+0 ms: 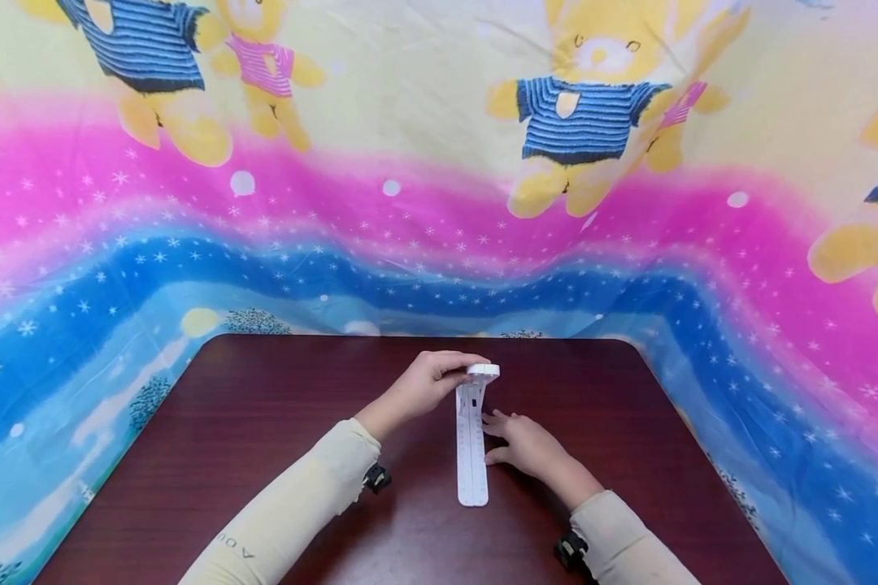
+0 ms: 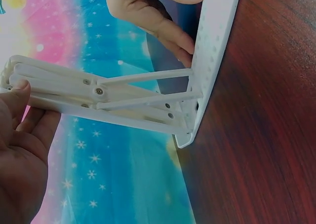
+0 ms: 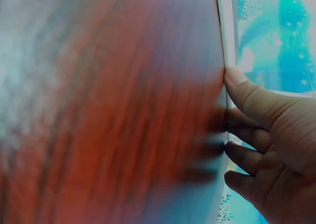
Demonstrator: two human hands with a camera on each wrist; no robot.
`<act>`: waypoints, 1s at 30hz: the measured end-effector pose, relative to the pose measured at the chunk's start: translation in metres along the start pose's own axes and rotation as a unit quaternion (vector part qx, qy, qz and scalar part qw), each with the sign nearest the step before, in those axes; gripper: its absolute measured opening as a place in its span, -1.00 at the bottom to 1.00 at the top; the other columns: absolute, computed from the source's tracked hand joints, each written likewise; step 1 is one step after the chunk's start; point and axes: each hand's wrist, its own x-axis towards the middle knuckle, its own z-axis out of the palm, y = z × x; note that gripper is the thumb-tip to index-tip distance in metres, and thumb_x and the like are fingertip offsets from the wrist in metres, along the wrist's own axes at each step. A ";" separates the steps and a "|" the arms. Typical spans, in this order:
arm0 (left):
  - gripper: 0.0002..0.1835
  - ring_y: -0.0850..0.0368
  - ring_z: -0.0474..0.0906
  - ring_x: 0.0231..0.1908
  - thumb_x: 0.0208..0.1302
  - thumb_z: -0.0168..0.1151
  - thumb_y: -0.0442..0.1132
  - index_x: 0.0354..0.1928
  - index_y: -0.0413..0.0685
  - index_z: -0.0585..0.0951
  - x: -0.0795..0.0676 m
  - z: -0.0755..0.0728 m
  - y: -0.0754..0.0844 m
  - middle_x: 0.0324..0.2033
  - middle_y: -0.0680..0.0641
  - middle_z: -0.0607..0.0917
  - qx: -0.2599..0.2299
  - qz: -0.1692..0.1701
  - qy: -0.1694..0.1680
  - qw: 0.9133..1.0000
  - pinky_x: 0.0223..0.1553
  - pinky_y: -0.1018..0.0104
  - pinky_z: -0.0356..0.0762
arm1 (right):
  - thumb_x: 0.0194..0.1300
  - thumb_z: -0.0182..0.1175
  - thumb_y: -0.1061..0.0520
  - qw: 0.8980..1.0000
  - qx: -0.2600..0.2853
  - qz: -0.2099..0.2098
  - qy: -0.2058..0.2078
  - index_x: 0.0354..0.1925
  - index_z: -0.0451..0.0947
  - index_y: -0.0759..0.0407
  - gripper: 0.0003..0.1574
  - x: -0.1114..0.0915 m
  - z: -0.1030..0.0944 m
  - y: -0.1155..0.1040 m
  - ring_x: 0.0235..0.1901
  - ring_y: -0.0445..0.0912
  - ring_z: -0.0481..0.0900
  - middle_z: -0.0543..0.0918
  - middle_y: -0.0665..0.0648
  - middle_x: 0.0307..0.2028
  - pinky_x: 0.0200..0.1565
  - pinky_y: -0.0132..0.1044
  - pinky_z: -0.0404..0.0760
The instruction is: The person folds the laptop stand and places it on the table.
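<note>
A white plastic folding stand (image 1: 471,463) rests on the table, its long flat base pointing towards me. From its far end rises a hinged arm (image 2: 138,105), propped by two thin struts and dotted with small screws. My left hand (image 1: 428,386) grips the arm's top end, thumb (image 2: 19,88) on one face and fingers behind it. At the base's right edge is my right hand (image 1: 530,447), its thumb and fingertips against the side, fingers loosely extended. In the right wrist view, only the thin edge of the base (image 3: 226,31) shows beyond the right thumb.
The dark red wooden table (image 1: 300,487) has rounded far corners. A curtain (image 1: 410,203) printed with bears and snowflakes hangs behind it and along both sides. Each forearm wears a small black wrist device (image 1: 376,478) over a pale sleeve (image 1: 300,496).
</note>
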 end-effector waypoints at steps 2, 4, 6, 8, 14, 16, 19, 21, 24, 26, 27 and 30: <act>-0.56 0.28 0.62 0.00 0.41 0.28 -0.36 0.25 0.24 0.68 -0.001 0.001 0.001 0.08 0.12 0.75 -0.015 -0.002 0.004 1.000 -0.06 0.35 0.63 | 0.24 0.47 -0.03 1.000 0.003 0.000 0.002 0.33 0.56 0.10 -0.27 -0.001 -0.001 0.001 0.46 0.15 0.33 0.53 0.13 0.37 0.43 0.20 0.31; -0.56 0.28 0.62 -0.01 0.42 0.28 -0.33 0.25 0.26 0.67 -0.002 0.003 0.002 0.10 0.12 0.74 -0.033 -0.008 0.008 0.999 -0.07 0.35 0.63 | 0.25 0.47 0.00 1.000 0.006 0.001 0.008 0.32 0.58 0.10 -0.30 -0.001 -0.002 0.003 0.45 0.16 0.35 0.53 0.14 0.37 0.40 0.21 0.34; -0.57 0.26 0.62 -0.04 0.43 0.29 -0.31 0.27 0.25 0.66 -0.003 0.004 0.003 0.11 0.11 0.73 -0.046 -0.015 0.011 0.999 -0.10 0.34 0.63 | 0.25 0.47 0.03 1.000 0.011 0.003 0.016 0.30 0.60 0.12 -0.32 0.000 -0.004 0.005 0.44 0.17 0.37 0.54 0.16 0.36 0.37 0.19 0.40; -0.56 0.25 0.61 -0.02 0.42 0.30 -0.29 0.28 0.23 0.65 -0.004 0.006 0.004 0.14 0.10 0.72 -0.055 -0.028 0.014 0.998 -0.07 0.33 0.63 | 0.24 0.48 0.03 1.000 0.013 0.009 0.027 0.28 0.62 0.11 -0.34 0.001 -0.006 0.006 0.43 0.14 0.39 0.55 0.15 0.35 0.35 0.14 0.44; -0.53 0.25 0.56 0.20 0.39 0.35 -0.24 0.32 0.20 0.62 -0.008 0.008 -0.002 0.22 0.12 0.67 -0.052 -0.063 0.022 0.996 0.22 0.24 0.57 | 0.25 0.47 0.08 0.997 0.040 0.026 0.057 0.20 0.69 0.11 -0.46 0.008 -0.009 0.011 0.40 0.08 0.44 0.56 0.11 0.35 0.32 0.06 0.50; -0.52 0.24 0.55 0.23 0.38 0.38 -0.21 0.32 0.20 0.61 -0.009 0.008 -0.007 0.23 0.13 0.66 -0.044 -0.072 0.023 0.996 0.26 0.20 0.55 | 0.26 0.46 0.10 0.996 0.047 0.036 0.064 0.14 0.72 0.09 -0.53 0.010 -0.010 0.013 0.37 0.08 0.48 0.57 0.12 0.34 0.30 0.07 0.52; -0.50 0.19 0.56 0.24 0.34 0.41 -0.19 0.32 0.15 0.61 -0.009 0.009 -0.018 0.23 0.10 0.65 -0.042 -0.085 0.026 0.995 0.28 0.10 0.54 | 0.26 0.46 0.11 0.995 0.053 0.045 0.074 0.08 0.74 0.07 -0.60 0.015 -0.011 0.017 0.34 0.09 0.51 0.59 0.14 0.32 0.28 0.07 0.54; -0.51 0.13 0.58 0.23 0.34 0.41 -0.19 0.30 0.08 0.62 -0.010 0.011 -0.027 0.22 0.05 0.67 -0.044 -0.101 0.027 0.994 0.27 0.01 0.55 | 0.27 0.45 0.10 0.994 0.058 0.047 0.076 0.08 0.74 0.07 -0.61 0.018 -0.013 0.020 0.34 0.10 0.50 0.58 0.16 0.32 0.29 0.08 0.53; -0.57 0.03 0.63 0.19 0.36 0.40 -0.20 0.25 0.00 0.64 -0.013 0.013 -0.040 0.17 -0.04 0.70 -0.047 -0.133 0.030 0.990 0.23 -0.09 0.57 | 0.28 0.45 0.07 0.993 0.060 0.047 0.086 0.08 0.74 0.04 -0.61 0.023 -0.015 0.025 0.36 0.11 0.48 0.56 0.15 0.34 0.31 0.09 0.51; -0.62 -0.02 0.64 0.17 0.37 0.38 -0.20 0.20 -0.01 0.66 -0.015 0.015 -0.048 0.13 -0.07 0.72 -0.033 -0.154 0.027 0.987 0.22 -0.07 0.58 | 0.27 0.46 0.06 0.993 0.062 0.046 0.094 0.06 0.74 0.02 -0.62 0.027 -0.015 0.027 0.37 0.11 0.47 0.55 0.15 0.35 0.32 0.09 0.50; -0.64 -0.05 0.64 0.16 0.38 0.38 -0.20 0.18 -0.02 0.67 -0.016 0.015 -0.051 0.12 -0.09 0.72 -0.026 -0.162 0.024 0.986 0.23 -0.07 0.57 | 0.26 0.46 0.06 0.992 0.062 0.045 0.098 0.04 0.75 0.01 -0.64 0.029 -0.015 0.029 0.37 0.13 0.46 0.55 0.16 0.35 0.32 0.10 0.50; -0.70 -0.02 0.64 0.14 0.37 0.38 -0.21 0.10 -0.03 0.70 -0.017 0.020 -0.059 0.07 -0.08 0.73 0.002 -0.175 0.007 0.985 0.23 0.01 0.57 | 0.25 0.48 0.05 0.991 0.069 0.048 0.104 0.01 0.76 -0.02 -0.66 0.032 -0.014 0.033 0.38 0.14 0.44 0.53 0.16 0.37 0.32 0.11 0.49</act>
